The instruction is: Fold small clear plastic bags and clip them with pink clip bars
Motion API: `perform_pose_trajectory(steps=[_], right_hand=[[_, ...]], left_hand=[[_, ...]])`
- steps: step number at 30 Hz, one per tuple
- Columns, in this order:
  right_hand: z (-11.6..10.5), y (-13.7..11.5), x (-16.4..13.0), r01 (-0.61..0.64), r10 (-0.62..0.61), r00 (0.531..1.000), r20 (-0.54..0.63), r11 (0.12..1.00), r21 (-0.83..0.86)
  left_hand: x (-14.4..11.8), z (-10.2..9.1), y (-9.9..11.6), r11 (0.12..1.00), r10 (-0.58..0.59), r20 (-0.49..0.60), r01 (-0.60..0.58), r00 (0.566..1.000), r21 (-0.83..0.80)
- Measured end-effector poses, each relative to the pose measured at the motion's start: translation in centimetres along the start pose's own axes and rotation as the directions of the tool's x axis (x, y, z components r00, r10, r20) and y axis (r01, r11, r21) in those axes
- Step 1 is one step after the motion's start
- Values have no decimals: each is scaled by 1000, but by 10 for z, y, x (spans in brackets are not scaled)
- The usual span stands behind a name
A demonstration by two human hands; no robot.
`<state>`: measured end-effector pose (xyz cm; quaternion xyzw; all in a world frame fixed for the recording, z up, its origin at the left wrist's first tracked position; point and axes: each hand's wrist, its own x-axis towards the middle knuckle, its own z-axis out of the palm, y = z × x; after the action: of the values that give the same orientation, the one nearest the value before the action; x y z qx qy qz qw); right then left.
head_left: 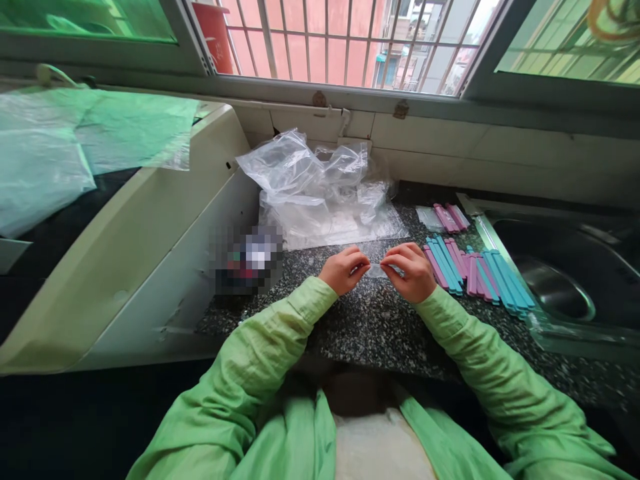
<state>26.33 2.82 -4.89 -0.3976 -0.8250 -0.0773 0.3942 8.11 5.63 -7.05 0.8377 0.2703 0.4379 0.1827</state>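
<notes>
I am pinching a small clear plastic bag point(379, 270) between both hands over the speckled tabletop point(370, 327), my left hand point(344, 269) closing its fingers point(361, 265) on the bag's left edge and my right hand point(409, 270) closing its fingers on the right edge, so both are holding it just above the stone. Just beside my right hand, a row of blue and pink clips point(475, 272) is lying on the tabletop, more pink clips point(450, 217) are sitting farther back, and a crumpled heap of clear bags point(320, 190) is resting against the wall beyond my hands, with the sink point(560, 287) at the far right.
</notes>
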Motion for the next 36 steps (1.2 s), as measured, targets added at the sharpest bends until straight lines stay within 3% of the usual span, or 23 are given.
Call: perform_pose_trajectory(steps=[3,7,12,26,36], right_hand=[[0,2,0,-23,25,999,-32,998,51],[-1,7,-3,-171,191,974,-121,972,163],[0,12,-6,-291,338,931,-139,916,275],[3,6,-4,-265,300,947,-118,933,244],[4,5,-5,-242,277,953,-121,939,243]], left_hand=[[1,-2,-2,998,-33,-30,31,999,-52],[1,-5,-6,988,-112,-44,106,993,-115],[0,-1,-10,989,-96,-23,93,995,-111],[-2,4,-6,998,-44,-57,46,997,34],[-1,5,-5,998,-41,-71,44,997,34]])
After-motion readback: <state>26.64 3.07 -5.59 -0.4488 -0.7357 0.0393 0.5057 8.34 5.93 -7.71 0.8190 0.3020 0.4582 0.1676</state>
